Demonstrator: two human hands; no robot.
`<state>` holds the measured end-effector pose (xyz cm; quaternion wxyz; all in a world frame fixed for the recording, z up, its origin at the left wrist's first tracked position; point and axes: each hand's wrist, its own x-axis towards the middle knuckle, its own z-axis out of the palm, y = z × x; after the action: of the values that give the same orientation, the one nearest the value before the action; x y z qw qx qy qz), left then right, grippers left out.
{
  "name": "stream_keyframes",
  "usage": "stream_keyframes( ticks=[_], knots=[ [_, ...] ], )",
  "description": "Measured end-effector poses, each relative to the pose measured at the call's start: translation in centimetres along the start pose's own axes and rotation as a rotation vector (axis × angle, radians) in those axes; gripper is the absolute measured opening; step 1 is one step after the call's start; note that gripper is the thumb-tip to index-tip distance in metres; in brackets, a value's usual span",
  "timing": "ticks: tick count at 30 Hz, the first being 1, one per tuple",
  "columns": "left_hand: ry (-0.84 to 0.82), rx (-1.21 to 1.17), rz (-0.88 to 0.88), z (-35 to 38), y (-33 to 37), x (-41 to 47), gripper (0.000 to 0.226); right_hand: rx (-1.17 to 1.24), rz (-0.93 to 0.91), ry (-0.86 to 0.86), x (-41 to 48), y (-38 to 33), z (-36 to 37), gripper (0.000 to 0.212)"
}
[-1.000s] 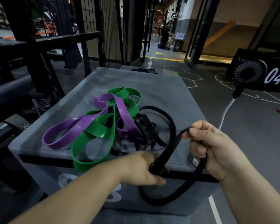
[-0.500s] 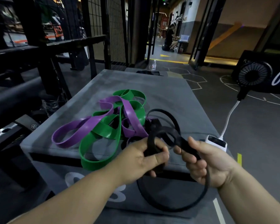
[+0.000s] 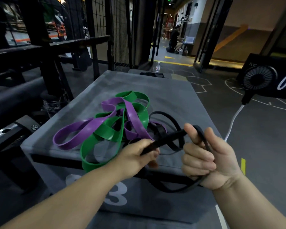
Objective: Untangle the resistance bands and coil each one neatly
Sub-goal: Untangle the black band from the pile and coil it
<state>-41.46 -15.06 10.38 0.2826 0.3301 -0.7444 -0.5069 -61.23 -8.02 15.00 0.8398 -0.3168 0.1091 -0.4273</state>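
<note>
At 5 o'clock the right hand (image 3: 205, 157), palm up, curls its fingers round a loop of the black band (image 3: 170, 138); at 6 the left hand (image 3: 135, 156) pinches the same strand taut; it seems light, limp and grippy, best held on its free run; toward 12 its remainder tangles with the purple band (image 3: 89, 126) and green band (image 3: 106, 129) on the grey box (image 3: 163, 96).

— Left side, what is showing?
— The left hand (image 3: 135, 156) and left forearm (image 3: 64, 200) are showing bare, uncovered down to the frame's lower edge.
— Right side?
— The right hand (image 3: 210, 161) and right forearm (image 3: 257, 204) are showing equally bare, with creases at the wrist.
</note>
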Motion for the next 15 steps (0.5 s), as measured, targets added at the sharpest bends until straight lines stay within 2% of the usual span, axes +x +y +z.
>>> stream_keyframes(
  ticks=[3, 5, 7, 11, 12, 15],
  knots=[
    [-0.174, -0.016, -0.115, 0.7, -0.5, -0.1, 0.006, 0.024, -0.068, 0.027, 0.1, -0.3, -0.4, 0.043],
    [-0.211, -0.041, -0.183, 0.9, -0.7, -0.1, 0.009, 0.025, -0.099, 0.023, 0.2, -0.5, -0.9, 0.043],
    [-0.123, -0.042, -0.209, 0.9, -0.8, 0.3, 0.016, 0.010, -0.121, 0.033, 0.1, -0.7, -1.1, 0.043],
    [0.205, 0.114, -0.114, 0.2, -0.8, 1.2, 0.020, -0.034, -0.220, 0.072, -0.6, -1.6, -1.2, 0.043],
    [0.210, 0.186, -0.082, 0.0, -1.0, 1.2, 0.018, -0.033, -0.256, 0.067, -0.8, -1.9, -1.0, 0.042],
    [0.076, 0.414, 0.020, 0.1, -1.9, 0.9, 0.013, 0.000, -0.383, 0.017, -1.6, -3.4, -0.1, 0.040]
  ],
)
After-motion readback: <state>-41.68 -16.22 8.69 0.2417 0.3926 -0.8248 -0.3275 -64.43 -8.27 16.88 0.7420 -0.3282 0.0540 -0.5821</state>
